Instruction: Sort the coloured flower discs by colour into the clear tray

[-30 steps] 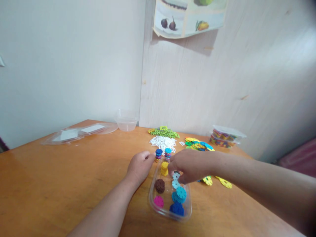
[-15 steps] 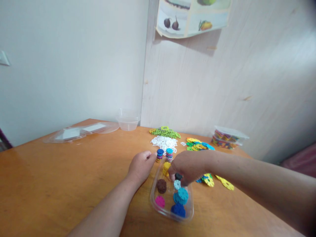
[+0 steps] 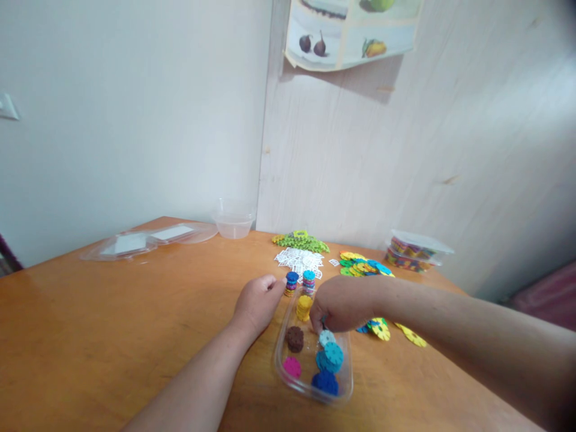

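On a wooden bench (image 3: 180, 312) below a fruit poster (image 3: 351, 36) cropped by the top edge: a clear plastic tray (image 3: 310, 364), long axis running away from the camera. Inside, faces up, yellow discs (image 3: 303, 307), brown discs (image 3: 295, 339), turquoise discs (image 3: 332, 356), dark blue discs (image 3: 324, 383) and pink (image 3: 292, 367). Over the far right side, the right hand (image 3: 344, 303), fingers pointed down near a pale blue disc (image 3: 326, 338); pinching or not, impossible to tell behind the knuckles. Left of the tray, the left hand (image 3: 258, 300), fingers curled, tips hidden, grip impossible to tell. Behind the right forearm, multicoloured discs (image 3: 380, 329), partly blocked.
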Demonstrator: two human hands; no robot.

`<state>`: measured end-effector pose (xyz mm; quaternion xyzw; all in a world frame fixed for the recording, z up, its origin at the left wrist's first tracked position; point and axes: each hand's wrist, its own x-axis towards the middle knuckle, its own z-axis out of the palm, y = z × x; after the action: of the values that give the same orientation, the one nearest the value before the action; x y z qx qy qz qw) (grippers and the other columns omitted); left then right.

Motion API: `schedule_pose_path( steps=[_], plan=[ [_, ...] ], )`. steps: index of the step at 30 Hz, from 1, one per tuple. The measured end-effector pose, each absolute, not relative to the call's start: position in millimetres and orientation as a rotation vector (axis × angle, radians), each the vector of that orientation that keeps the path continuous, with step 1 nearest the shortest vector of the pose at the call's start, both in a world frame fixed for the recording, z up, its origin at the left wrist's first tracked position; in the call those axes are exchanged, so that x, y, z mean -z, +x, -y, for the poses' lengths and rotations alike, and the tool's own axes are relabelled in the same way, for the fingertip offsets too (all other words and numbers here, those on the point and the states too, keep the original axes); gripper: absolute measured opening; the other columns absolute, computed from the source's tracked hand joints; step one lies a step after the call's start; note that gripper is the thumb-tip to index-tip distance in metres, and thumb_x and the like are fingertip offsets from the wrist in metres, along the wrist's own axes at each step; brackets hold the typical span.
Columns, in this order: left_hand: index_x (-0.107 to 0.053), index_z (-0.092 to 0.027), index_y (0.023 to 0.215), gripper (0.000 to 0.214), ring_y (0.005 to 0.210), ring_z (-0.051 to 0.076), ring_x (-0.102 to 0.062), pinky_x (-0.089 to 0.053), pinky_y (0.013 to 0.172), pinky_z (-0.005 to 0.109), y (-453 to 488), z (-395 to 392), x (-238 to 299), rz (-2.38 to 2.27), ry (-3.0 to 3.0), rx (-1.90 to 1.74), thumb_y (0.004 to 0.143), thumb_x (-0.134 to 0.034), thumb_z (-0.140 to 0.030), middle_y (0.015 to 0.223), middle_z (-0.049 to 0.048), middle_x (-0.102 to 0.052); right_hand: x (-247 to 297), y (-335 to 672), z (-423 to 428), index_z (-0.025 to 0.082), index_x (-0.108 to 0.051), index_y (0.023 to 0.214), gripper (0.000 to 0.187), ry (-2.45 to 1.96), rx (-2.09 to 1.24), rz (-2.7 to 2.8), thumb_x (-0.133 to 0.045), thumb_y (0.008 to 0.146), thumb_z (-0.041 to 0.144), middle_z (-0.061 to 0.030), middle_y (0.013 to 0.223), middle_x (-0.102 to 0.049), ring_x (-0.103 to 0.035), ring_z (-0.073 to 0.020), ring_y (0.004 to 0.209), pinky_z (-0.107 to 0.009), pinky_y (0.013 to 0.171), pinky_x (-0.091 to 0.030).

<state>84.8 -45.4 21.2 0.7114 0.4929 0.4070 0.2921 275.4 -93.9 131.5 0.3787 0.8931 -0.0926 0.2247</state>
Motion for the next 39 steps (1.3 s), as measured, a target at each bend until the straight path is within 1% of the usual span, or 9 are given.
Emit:
schedule_pose_path(
  steps=[5, 8, 14, 18, 21, 24, 29, 36, 39],
  plan=[
    [-0.05, -0.017, 0.056, 0.045, 0.057, 0.012, -0.041, -0.018, 0.052, 0.025, 84.5, 45.1, -21.3, -1.301, 1.882, -1.088, 0.082, -0.046, -0.054, 0.053, -0.0032, -0.044, -140.6, 279.1, 97.2, 0.032, -0.074, 0.099, 0.029, 1.126, 0.246, -2.499, -0.059, 0.075, 0.023, 0.0019, 0.09, -0.075, -0.064, -0.0162, 0.075, -0.025, 0.059, -0.036],
    [-0.049, -0.017, 0.055, 0.046, 0.057, 0.012, -0.042, -0.019, 0.051, 0.025, 84.8, 43.7, -18.8, -1.302, 1.878, -1.104, 0.082, -0.046, -0.054, 0.052, -0.0033, -0.043, -148.7, 278.5, 99.3, 0.029, -0.073, 0.095, 0.024, 1.219, 0.168, -2.52, -0.059, 0.076, 0.024, 0.0006, 0.086, -0.074, -0.062, -0.0162, 0.073, -0.025, 0.06, -0.036],
    [-0.049, -0.017, 0.056, 0.047, 0.057, 0.012, -0.042, -0.02, 0.051, 0.024, 85.8, 40.7, -12.0, -1.274, 1.845, -1.12, 0.083, -0.046, -0.055, 0.053, -0.0027, -0.045, -164.1, 280.2, 88.2, 0.023, -0.069, 0.093, 0.021, 1.542, -0.028, -2.6, -0.054, 0.079, 0.022, -0.0018, 0.083, -0.07, -0.058, -0.0147, 0.07, -0.025, 0.057, -0.033],
    [-0.049, -0.017, 0.056, 0.047, 0.058, 0.012, -0.043, -0.021, 0.052, 0.023, 85.3, 40.3, -11.7, -1.269, 1.851, -1.133, 0.084, -0.046, -0.055, 0.053, -0.003, -0.045, -160.1, 289.5, 70.7, 0.019, -0.069, 0.097, 0.023, 1.744, -0.003, -2.622, -0.054, 0.079, 0.023, -0.0047, 0.089, -0.07, -0.058, -0.0156, 0.073, -0.025, 0.06, -0.036],
    [-0.047, -0.017, 0.056, 0.047, 0.056, 0.012, -0.042, -0.021, 0.051, 0.024, 84.7, 40.5, -12.9, -1.283, 1.843, -1.122, 0.083, -0.047, -0.055, 0.053, -0.0034, -0.043, -150.2, 296.2, 61.1, 0.018, -0.069, 0.103, 0.028, 1.748, 0.064, -2.648, -0.058, 0.078, 0.025, -0.0056, 0.094, -0.07, -0.06, -0.0164, 0.078, -0.025, 0.064, -0.04],
    [-0.048, -0.017, 0.056, 0.047, 0.056, 0.012, -0.042, -0.02, 0.051, 0.024, 84.4, 40.8, -14.3, -1.287, 1.85, -1.113, 0.083, -0.046, -0.056, 0.053, -0.0035, -0.043, -141.9, 297.7, 57.5, 0.018, -0.068, 0.108, 0.034, 1.721, 0.101, -2.675, -0.061, 0.079, 0.035, -0.0066, 0.099, -0.07, -0.062, -0.0174, 0.082, -0.025, 0.066, -0.043],
    [-0.048, -0.017, 0.057, 0.048, 0.056, 0.012, -0.042, -0.019, 0.051, 0.024, 84.2, 41.2, -15.1, -1.3, 1.866, -1.089, 0.084, -0.044, -0.057, 0.052, -0.0032, -0.044, -139.1, 293.3, 57.4, 0.018, -0.069, 0.11, 0.042, 1.701, 0.117, -2.702, -0.061, 0.079, 0.046, -0.0091, 0.104, -0.069, -0.062, -0.0196, 0.085, -0.028, 0.069, -0.045],
    [-0.046, -0.017, 0.056, 0.047, 0.056, 0.011, -0.042, -0.018, 0.05, 0.024, 84.4, 40.6, -13.8, -1.281, 1.863, -1.116, 0.083, -0.046, -0.055, 0.053, -0.0034, -0.044, -137.2, 291.2, 54.6, 0.018, -0.071, 0.099, 0.03, 1.696, 0.171, -2.682, -0.061, 0.079, 0.038, -0.0059, 0.093, -0.071, -0.062, -0.0176, 0.079, -0.026, 0.065, -0.043],
    [-0.046, -0.017, 0.056, 0.046, 0.055, 0.011, -0.042, -0.018, 0.051, 0.024, 84.2, 41.4, -16.1, -1.289, 1.864, -1.1, 0.083, -0.046, -0.055, 0.052, -0.0036, -0.043, -135.4, 292.5, 52.8, 0.018, -0.071, 0.099, 0.029, 1.717, 0.186, -2.68, -0.062, 0.079, 0.037, -0.0052, 0.09, -0.071, -0.061, -0.0171, 0.077, -0.026, 0.064, -0.042]
  ],
)
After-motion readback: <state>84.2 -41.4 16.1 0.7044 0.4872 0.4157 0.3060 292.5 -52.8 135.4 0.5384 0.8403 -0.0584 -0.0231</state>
